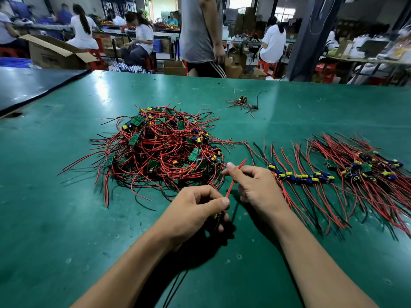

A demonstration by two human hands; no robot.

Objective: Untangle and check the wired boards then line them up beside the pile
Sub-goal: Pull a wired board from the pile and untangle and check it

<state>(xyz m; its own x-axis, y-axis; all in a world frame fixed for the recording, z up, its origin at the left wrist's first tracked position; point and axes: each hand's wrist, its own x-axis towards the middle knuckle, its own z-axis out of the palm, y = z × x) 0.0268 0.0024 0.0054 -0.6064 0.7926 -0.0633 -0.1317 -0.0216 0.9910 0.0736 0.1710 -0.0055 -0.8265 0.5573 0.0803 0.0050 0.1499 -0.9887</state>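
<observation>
Thumb and forefinger of the right hand (pixel 251 185) pinch a thin red wire (pixel 230 188) that runs down to a small wired board (pixel 214 215). The board is mostly hidden in the curled left hand (pixel 195 210). Both hands are just in front of the tangled pile of red-wired green boards (pixel 160 150). A row of lined-up boards (pixel 300 177) lies to the right on the green table mat (pixel 66 218).

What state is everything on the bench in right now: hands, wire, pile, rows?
left hand: fingers curled, pinching the lower end of the red wire.
right hand: pinching the same wire higher up.
red wire: straight between both hands, lifted.
pile: tangled heap.
row: boards side by side, wires fanned out.
right group: boards overlapping, wires roughly parallel.
far cluster: few boards, loosely tangled, apart from pile.
</observation>
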